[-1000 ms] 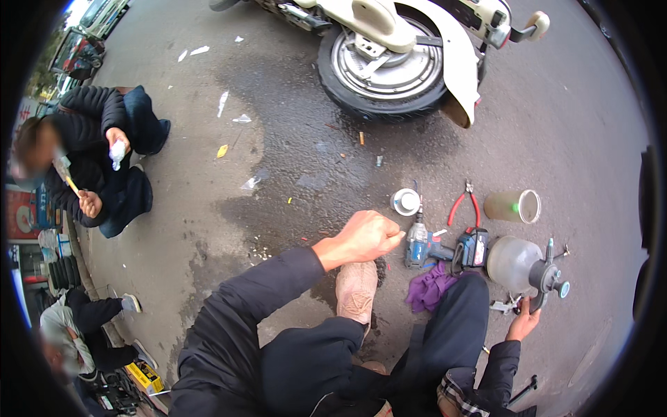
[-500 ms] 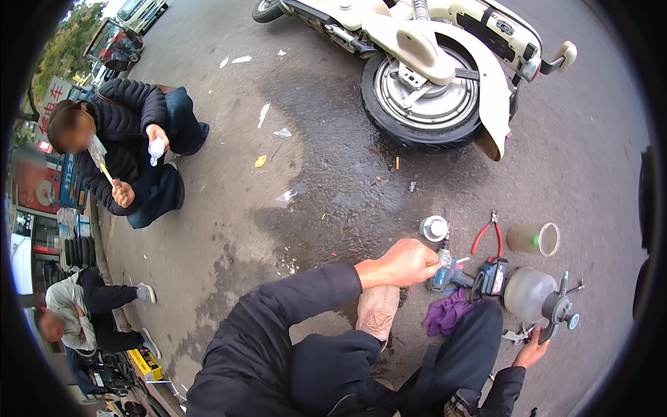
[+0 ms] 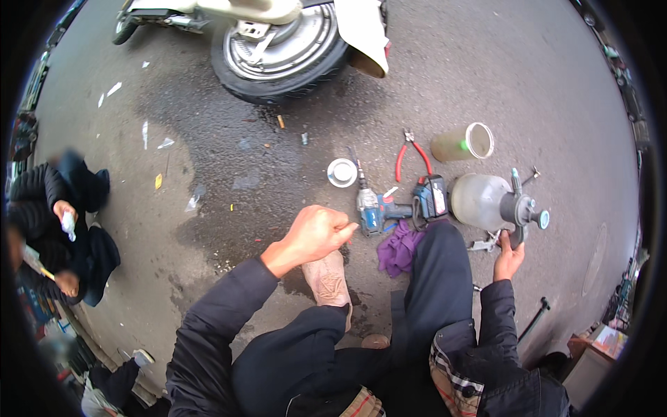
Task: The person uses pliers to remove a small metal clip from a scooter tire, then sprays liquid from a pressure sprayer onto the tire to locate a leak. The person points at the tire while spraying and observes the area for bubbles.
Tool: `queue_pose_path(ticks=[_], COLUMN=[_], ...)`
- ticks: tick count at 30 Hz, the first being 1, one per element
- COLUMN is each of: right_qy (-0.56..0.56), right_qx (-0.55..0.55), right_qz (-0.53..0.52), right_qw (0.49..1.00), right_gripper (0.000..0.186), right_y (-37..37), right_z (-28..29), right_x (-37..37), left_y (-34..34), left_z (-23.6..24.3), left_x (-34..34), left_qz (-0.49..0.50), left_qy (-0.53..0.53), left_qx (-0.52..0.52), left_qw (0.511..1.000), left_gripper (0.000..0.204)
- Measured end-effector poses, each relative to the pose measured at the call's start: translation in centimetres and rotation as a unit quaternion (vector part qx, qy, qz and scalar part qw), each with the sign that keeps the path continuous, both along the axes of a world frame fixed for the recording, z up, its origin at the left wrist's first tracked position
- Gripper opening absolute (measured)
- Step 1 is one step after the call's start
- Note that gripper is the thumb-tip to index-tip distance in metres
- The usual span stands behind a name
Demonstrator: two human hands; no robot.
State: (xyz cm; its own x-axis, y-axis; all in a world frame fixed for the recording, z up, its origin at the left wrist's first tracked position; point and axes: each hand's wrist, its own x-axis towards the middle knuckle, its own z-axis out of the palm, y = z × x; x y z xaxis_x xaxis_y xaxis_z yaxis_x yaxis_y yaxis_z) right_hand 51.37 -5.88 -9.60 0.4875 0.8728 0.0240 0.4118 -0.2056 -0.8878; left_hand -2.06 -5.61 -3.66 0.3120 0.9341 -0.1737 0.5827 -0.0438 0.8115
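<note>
My left hand (image 3: 316, 233) is closed in a fist over my tan shoe (image 3: 328, 279); what it holds, if anything, is hidden. On the right, my right hand (image 3: 511, 258) grips the grey handle of a pump sprayer (image 3: 479, 200), which has a cloudy plastic bottle lying tilted on the ground. Between the hands lies a blue cordless impact wrench (image 3: 379, 208) with its battery toward the sprayer. A purple cloth (image 3: 401, 250) is bunched beside my knee. Red-handled pliers (image 3: 411, 154) lie open beyond the wrench, near a small white-lidded can (image 3: 342, 172).
A cream scooter (image 3: 278, 48) lies on its side ahead, wheel toward me. An open clear tub (image 3: 455, 144) rests on its side past the sprayer. Wet asphalt (image 3: 222, 153) spreads ahead-left, with litter scattered on it. A crouching person (image 3: 62, 215) is at the left, holding a plastic bag.
My view has turned right, so the scooter, tools and crouching person appear farther left. My left hand stays in a fist, and my right hand keeps its grip on the sprayer.
</note>
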Motion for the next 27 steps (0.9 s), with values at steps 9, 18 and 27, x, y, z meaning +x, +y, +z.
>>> queue_pose_path(ticks=[9,18,27], right_qy=[0.025,0.006,-0.208], right_qx=[-0.007,-0.08,-0.205], right_qz=[-0.017,-0.023,-0.002], right_qw=[1.0,0.996,0.956], right_gripper=[0.015,0.02,0.048], right_y=[0.5,0.1,0.5], right_z=[1.6,1.9,0.3], right_x=[-2.2,-1.6,1.5], left_y=[1.7,5.6,-8.3], left_z=[0.2,10.9,26.9], left_x=[0.3,-2.5,-3.6], left_qz=[0.011,-0.061,-0.059], left_qy=[0.001,-0.069,0.009], left_qx=[-0.039,0.143,0.152], left_qw=[0.999,0.985,0.987], left_gripper=[0.047,0.056,0.045])
